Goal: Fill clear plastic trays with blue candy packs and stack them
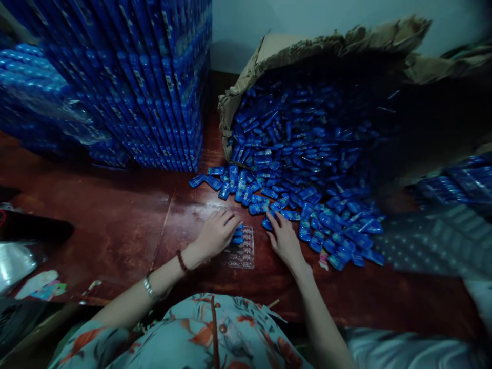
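The left hand is laid over a clear moulded tray on the bench. Its fingers are curled above a few blue packets at the tray's far side; whether these are gripped cannot be told, since the fingertips are partly hidden. Bare cells are seen at the tray's right and near sides. The right hand is extended to the near edge of a loose pile, spilled from a cardboard box; its thumb and forefinger are parted beside a single packet, on which no clamp is seen. Several faults may be judged possible. A packet could be seated crookedly, because the cells are masked by the left hand. The thin tray could be slid aside if it is pressed unevenly. Packets could be dragged toward the tray if one beneath others is pulled. A pink scrap could be gathered by mistake, as it is touched by the pile.
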A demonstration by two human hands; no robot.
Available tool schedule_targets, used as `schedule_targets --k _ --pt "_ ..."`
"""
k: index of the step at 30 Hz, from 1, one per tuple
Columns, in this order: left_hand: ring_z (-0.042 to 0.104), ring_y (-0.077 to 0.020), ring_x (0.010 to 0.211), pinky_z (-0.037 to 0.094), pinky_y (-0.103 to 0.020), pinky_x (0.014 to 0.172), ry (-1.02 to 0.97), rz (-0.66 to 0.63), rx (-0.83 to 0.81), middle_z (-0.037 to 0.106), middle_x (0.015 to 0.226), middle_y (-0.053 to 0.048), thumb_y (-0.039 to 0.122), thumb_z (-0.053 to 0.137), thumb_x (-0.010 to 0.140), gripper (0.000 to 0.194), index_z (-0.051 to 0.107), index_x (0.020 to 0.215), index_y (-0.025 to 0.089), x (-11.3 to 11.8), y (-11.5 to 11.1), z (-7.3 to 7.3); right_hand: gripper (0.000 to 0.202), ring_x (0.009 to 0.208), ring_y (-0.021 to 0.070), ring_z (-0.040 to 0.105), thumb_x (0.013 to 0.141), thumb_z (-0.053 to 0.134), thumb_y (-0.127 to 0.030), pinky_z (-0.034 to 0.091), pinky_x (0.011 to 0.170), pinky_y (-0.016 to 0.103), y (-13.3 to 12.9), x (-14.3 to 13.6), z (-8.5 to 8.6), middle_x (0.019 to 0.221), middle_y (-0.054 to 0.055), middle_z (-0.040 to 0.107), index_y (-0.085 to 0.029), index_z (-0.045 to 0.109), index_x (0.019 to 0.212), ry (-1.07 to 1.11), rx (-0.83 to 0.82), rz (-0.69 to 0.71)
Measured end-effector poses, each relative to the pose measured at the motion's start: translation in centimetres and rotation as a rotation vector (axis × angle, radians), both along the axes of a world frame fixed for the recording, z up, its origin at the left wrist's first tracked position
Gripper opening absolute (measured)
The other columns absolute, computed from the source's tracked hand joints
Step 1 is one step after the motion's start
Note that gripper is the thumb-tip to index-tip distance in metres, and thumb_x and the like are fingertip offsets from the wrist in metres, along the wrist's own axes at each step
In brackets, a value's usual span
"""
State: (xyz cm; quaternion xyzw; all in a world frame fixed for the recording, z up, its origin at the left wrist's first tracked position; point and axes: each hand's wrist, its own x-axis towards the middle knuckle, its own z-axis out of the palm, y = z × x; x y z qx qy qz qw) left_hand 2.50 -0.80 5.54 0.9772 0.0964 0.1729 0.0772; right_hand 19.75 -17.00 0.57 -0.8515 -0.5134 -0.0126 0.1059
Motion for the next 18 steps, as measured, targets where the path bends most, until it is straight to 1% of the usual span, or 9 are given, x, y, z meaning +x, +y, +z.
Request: schedule_targets --k 2,4,6,7,9,12,14,16,18 --pt "0.054 -0.0228 0.094 0.043 -0.035 0.079 0.158 -0.040 -0.024 0.060 0.099 -0.011 0.013 0.046 0.087 0.019 0.057 0.102 0.013 3.7 -0.2 0.5 0.046 0.110 0.0283 0.050 0.085 0.046 -0.020 0.047 0.080 0.039 1.1 0.4 -0.3 0.137 0.016 0.042 -0.021 0.045 0.131 -0.063 -0.181 0.036" --pt "0.054 -0.0273 0.100 0.043 -0.039 0.081 0.342 -0.031 -0.020 0.059 0.105 -0.016 0.010 0.050 0.083 0.025 0.056 0.107 0.009 7.2 -0.8 0.5 0.044 0.102 0.0278 0.054 0.082 0.049 -0.018 0.048 0.075 0.037 1.8 0.0 -0.7 0.134 0.021 0.044 -0.016 0.049 0.126 -0.132 -0.234 0.007" --pt "0.056 -0.0305 0.098 0.045 -0.041 0.076 0.463 -0.016 -0.021 0.059 0.105 -0.021 0.007 0.053 0.079 0.028 0.056 0.107 0.005 9.9 -1.4 0.2 0.038 0.091 0.0258 0.058 0.080 0.050 -0.016 0.049 0.068 0.034 1.7 -0.4 -1.0 0.124 0.025 0.051 -0.010 0.053 0.118 -0.165 -0.179 -0.042" --pt "0.058 -0.0306 0.094 0.046 -0.040 0.073 0.492 -0.021 -0.027 0.060 0.103 -0.022 0.005 0.052 0.079 0.027 0.057 0.105 0.004 10.8 -1.6 0.0 0.036 0.086 0.0248 0.059 0.080 0.048 -0.015 0.049 0.064 0.033 1.2 -0.5 -1.1 0.116 0.025 0.056 -0.009 0.053 0.115 -0.148 -0.124 -0.060" --pt "0.061 -0.0283 0.087 0.047 -0.037 0.068 0.500 -0.055 -0.041 0.061 0.100 -0.021 0.003 0.047 0.081 0.024 0.058 0.101 0.004 11.9 -1.8 -0.4 0.034 0.078 0.0230 0.061 0.085 0.043 -0.017 0.049 0.059 0.031 -0.3 -0.3 -1.0 0.100 0.020 0.063 -0.010 0.050 0.117 -0.029 0.012 -0.105" --pt "0.062 -0.0244 0.086 0.047 -0.034 0.069 0.508 -0.122 -0.060 0.062 0.100 -0.017 0.001 0.040 0.084 0.026 0.059 0.100 0.006 11.8 -1.0 -0.4 0.037 0.065 0.0202 0.061 0.090 0.039 -0.030 0.048 0.057 0.030 -3.1 -0.4 -0.4 0.078 0.008 0.063 -0.013 0.041 0.122 0.318 0.233 -0.246" --pt "0.062 -0.0227 0.089 0.047 -0.034 0.074 0.479 -0.150 -0.080 0.061 0.102 -0.014 0.002 0.039 0.085 0.027 0.056 0.105 0.009 10.6 0.1 0.2 0.038 0.056 0.0176 0.058 0.090 0.040 -0.037 0.048 0.054 0.028 -4.4 -1.4 0.0 0.069 0.001 0.058 -0.015 0.038 0.121 0.554 0.359 -0.331" --pt "0.061 -0.0211 0.091 0.046 -0.034 0.079 0.383 -0.171 -0.151 0.060 0.103 -0.011 0.007 0.039 0.088 0.024 0.054 0.107 0.012 8.4 1.3 1.0 0.032 0.058 0.0154 0.057 0.090 0.042 -0.037 0.048 0.056 0.027 -4.8 -3.3 0.5 0.070 0.000 0.057 -0.018 0.040 0.116 0.704 0.426 -0.306" --pt "0.059 -0.0192 0.092 0.046 -0.033 0.082 0.231 -0.186 -0.303 0.060 0.102 -0.009 0.015 0.040 0.091 0.019 0.053 0.106 0.014 5.3 2.4 2.0 0.023 0.071 0.0150 0.059 0.088 0.046 -0.034 0.050 0.065 0.027 -4.2 -5.5 0.8 0.082 0.002 0.058 -0.020 0.046 0.107 0.730 0.456 -0.184"
